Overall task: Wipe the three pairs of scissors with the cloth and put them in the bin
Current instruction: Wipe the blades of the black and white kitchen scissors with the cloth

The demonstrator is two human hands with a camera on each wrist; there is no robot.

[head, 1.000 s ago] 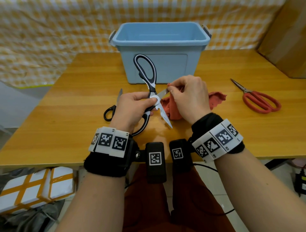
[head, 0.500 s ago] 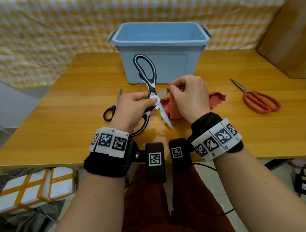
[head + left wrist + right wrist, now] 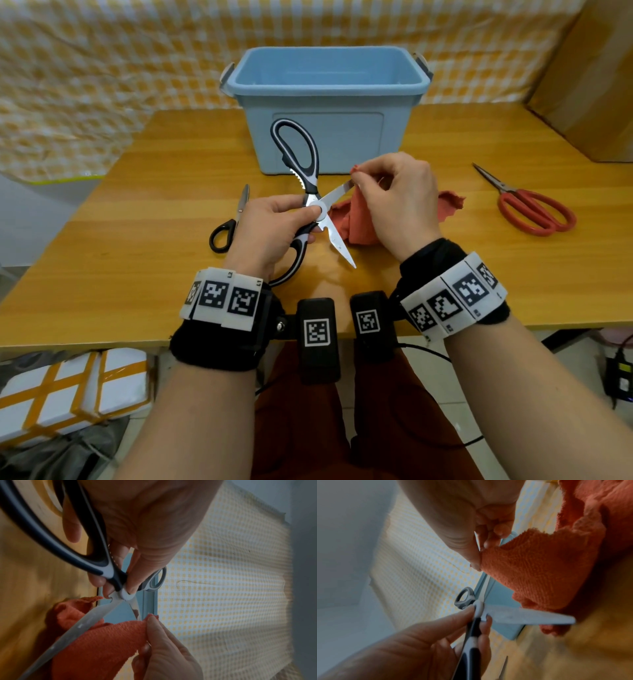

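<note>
Right hand, head view: right hand [image 3: 394, 198] pinches the red cloth [image 3: 356, 222] round the upper blade tip, having slid outward from nearer the pivot a second ago; this blade's wipe looks nearly finished.
Left hand, left wrist view: left hand [image 3: 137, 520] grips the black-and-white scissors [image 3: 109, 572] at the pivot, blades spread.
Cloth, right wrist view: cloth folds over the blade.
Remaining, head view: black scissors [image 3: 227, 224], red scissors [image 3: 534, 212] lie on the table [image 3: 137, 240]; bin [image 3: 325, 96] holds no scissors that show.

Makeshift recording setup: checkered backdrop cloth [image 3: 102, 68], wooden table [image 3: 137, 240], cardboard box [image 3: 589, 78].
</note>
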